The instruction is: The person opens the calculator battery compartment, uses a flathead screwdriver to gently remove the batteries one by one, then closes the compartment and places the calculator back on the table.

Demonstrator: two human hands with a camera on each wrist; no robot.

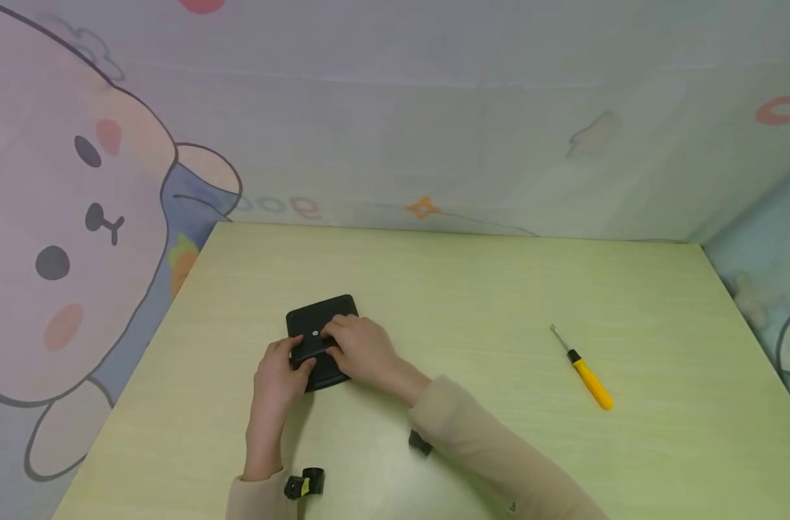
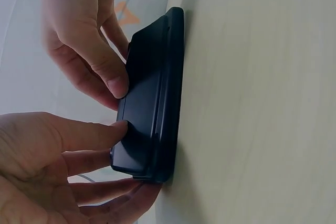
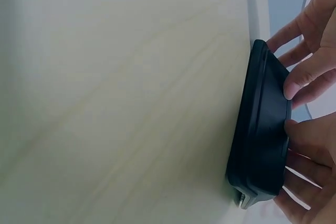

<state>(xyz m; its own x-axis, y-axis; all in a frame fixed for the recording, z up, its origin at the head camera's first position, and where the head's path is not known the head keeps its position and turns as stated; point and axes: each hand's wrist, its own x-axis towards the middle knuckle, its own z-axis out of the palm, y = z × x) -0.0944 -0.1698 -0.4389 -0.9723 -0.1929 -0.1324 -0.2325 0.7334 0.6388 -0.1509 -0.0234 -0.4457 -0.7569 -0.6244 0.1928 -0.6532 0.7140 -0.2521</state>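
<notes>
A flat black plastic case (image 1: 323,307) with rounded corners lies on the table, left of the middle. It has a raised section and a small pale round spot on top. My left hand (image 1: 281,375) holds its left side, thumb on the near edge of the raised section and fingers around the left end, as the left wrist view shows with the case (image 2: 144,93) side-on. My right hand (image 1: 362,350) grips the raised section from the right, thumb on the near face and fingers over the top. In the right wrist view both thumbs press the case (image 3: 262,129).
A screwdriver (image 1: 588,379) with a yellow handle lies on the right side of the pale wooden table (image 1: 486,303). Small black devices sit beside the left sleeve (image 1: 258,498) and the right sleeve (image 1: 473,433). A printed cloth (image 1: 395,130) hangs behind the table.
</notes>
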